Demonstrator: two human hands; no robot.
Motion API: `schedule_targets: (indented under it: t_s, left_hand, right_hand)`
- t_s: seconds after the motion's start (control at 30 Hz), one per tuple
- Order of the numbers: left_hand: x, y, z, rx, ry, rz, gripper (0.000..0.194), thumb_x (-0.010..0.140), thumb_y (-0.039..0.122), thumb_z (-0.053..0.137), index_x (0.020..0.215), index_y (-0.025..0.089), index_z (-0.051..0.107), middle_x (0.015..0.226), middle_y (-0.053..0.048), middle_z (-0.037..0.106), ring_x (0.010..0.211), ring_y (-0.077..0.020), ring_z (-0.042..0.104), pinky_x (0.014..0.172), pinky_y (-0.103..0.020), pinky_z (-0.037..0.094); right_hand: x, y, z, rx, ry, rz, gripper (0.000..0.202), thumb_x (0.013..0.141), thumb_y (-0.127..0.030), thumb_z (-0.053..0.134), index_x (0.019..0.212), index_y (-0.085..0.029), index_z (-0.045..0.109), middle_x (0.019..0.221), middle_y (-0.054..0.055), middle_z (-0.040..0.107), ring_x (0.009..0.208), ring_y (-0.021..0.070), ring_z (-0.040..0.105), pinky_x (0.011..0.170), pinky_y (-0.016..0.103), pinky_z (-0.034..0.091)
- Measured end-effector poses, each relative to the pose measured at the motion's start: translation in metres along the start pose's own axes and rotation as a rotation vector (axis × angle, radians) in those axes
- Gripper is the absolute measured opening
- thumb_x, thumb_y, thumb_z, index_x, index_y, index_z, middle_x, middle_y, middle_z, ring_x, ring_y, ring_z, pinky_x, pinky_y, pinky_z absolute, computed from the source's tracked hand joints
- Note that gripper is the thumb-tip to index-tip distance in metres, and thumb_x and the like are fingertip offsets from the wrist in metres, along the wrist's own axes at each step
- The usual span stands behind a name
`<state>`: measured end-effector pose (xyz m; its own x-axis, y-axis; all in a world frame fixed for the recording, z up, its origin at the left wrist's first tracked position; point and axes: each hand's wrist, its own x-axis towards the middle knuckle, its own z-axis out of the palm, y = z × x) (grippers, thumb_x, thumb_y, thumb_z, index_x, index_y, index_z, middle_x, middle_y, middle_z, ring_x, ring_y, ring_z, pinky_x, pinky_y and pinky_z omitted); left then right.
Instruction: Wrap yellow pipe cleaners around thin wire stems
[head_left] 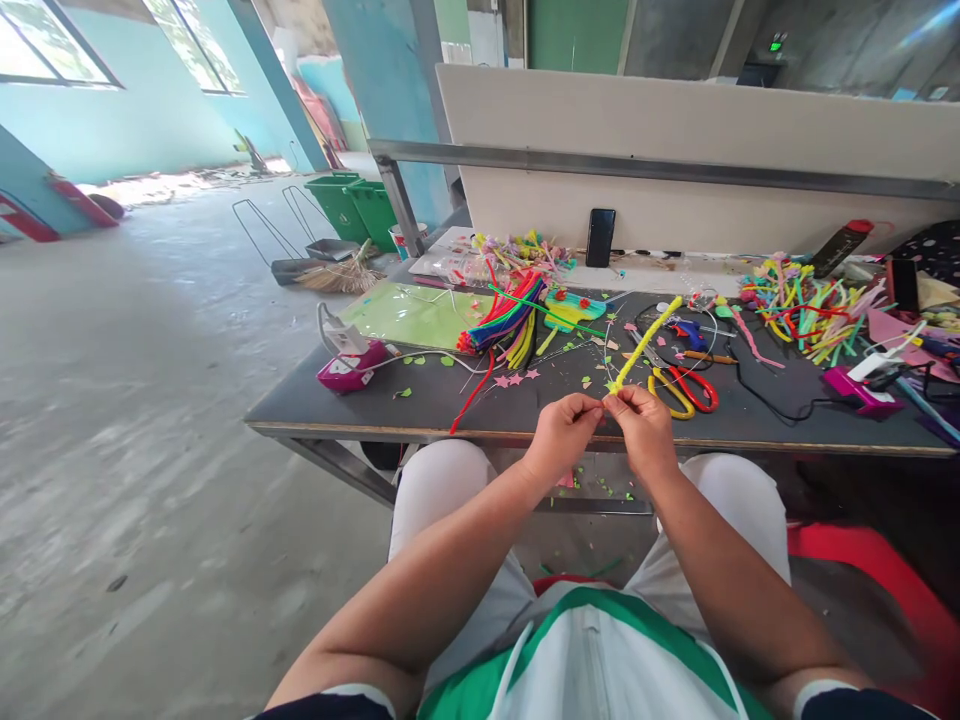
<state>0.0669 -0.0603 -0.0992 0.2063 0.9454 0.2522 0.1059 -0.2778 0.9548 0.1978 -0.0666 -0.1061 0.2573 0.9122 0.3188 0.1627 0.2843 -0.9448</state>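
Locate the yellow fuzzy stem (648,344) above the near edge of the surface (427,405), somewhat right of centre. Note the right hand (643,425) pinching its near end between thumb and fingers, and the left hand (564,432) just beside, thumb and forefinger pressed together close to the right fingertips. Contents of the left pinch, if any: cannot tell, too small and covered.

Treat slippage as the likeliest fault: cause, a grip at one end only, with most of the length unsupported. Expect a kink in case of uneven twisting or pulling between the hands. Allow for snagging of the free end, after a sideways swing, on the scissors (670,374) beyond the right hand or on the blue glue gun (688,332). Guard against dropping small parts over the near edge, a risk of working so close to it. Watch also for the pink stars (516,379) to the left, easily swept off by a forearm.

Read the long axis as a diagonal, from near left at the fingertips to far right at the free tip. Find the stem nearly straight, pointing toward the glue gun. Contact with the scissors: cannot tell from this view.
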Motion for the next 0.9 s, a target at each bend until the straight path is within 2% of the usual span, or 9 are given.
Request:
schedule_targets:
  t_s: [0.13, 0.37, 0.63, 0.7, 0.77, 0.9]
  left_hand:
    - [0.001, 0.001, -0.004, -0.199, -0.095, -0.146, 0.022, 0.078, 0.035, 0.060, 0.072, 0.014, 0.061, 0.054, 0.003, 0.052, 0.043, -0.0049, 0.037, 0.043, -0.020, 0.028]
    - [0.002, 0.001, -0.007, -0.524, -0.203, -0.261, 0.031, 0.070, 0.041, 0.070, 0.074, 0.013, 0.057, 0.065, 0.000, 0.060, 0.038, -0.0009, 0.035, 0.038, -0.018, 0.020]
    - [0.002, 0.001, -0.007, -0.634, -0.304, -0.310, 0.033, 0.068, 0.040, 0.072, 0.073, 0.012, 0.056, 0.064, -0.001, 0.060, 0.036, 0.0003, 0.033, 0.037, -0.017, 0.018]
    - [0.001, 0.000, -0.005, -0.612, -0.265, -0.283, 0.032, 0.069, 0.040, 0.071, 0.074, 0.013, 0.055, 0.063, 0.000, 0.060, 0.035, -0.0009, 0.035, 0.036, -0.018, 0.020]
    - [0.001, -0.002, -0.001, -0.528, -0.177, -0.238, 0.028, 0.072, 0.040, 0.067, 0.075, 0.014, 0.055, 0.064, 0.001, 0.059, 0.035, -0.0026, 0.038, 0.036, -0.019, 0.022]
    - [0.001, -0.007, 0.005, -0.075, 0.059, -0.112, 0.013, 0.079, 0.029, 0.057, 0.075, 0.017, 0.059, 0.058, 0.003, 0.055, 0.040, -0.0067, 0.044, 0.042, -0.021, 0.032]
  right_hand:
    - [0.001, -0.003, -0.001, -0.026, -0.051, -0.038, 0.019, 0.077, -0.034, 0.063, 0.065, -0.020, 0.058, 0.064, -0.001, 0.056, 0.064, 0.0151, 0.049, 0.064, 0.028, 0.038]
    - [0.001, -0.006, -0.001, -0.028, -0.111, -0.017, 0.019, 0.078, -0.035, 0.060, 0.065, -0.021, 0.057, 0.061, -0.001, 0.055, 0.063, 0.0158, 0.048, 0.063, 0.029, 0.039]
    - [0.004, -0.007, -0.004, 0.210, -0.263, 0.047, 0.019, 0.077, -0.038, 0.063, 0.069, -0.022, 0.059, 0.062, -0.002, 0.055, 0.053, 0.0139, 0.051, 0.059, 0.030, 0.041]
    - [0.006, -0.002, -0.002, 0.265, -0.267, 0.082, 0.019, 0.074, -0.038, 0.065, 0.068, -0.022, 0.059, 0.061, -0.003, 0.055, 0.052, 0.0136, 0.049, 0.057, 0.029, 0.041]
    - [0.006, 0.003, 0.003, 0.310, -0.229, 0.116, 0.019, 0.072, -0.038, 0.067, 0.068, -0.022, 0.058, 0.062, -0.003, 0.055, 0.055, 0.0138, 0.049, 0.058, 0.029, 0.041]
    - [0.004, 0.011, 0.013, 0.287, -0.025, 0.130, 0.020, 0.070, -0.038, 0.070, 0.071, -0.021, 0.059, 0.067, -0.002, 0.057, 0.064, 0.0137, 0.051, 0.064, 0.028, 0.042]
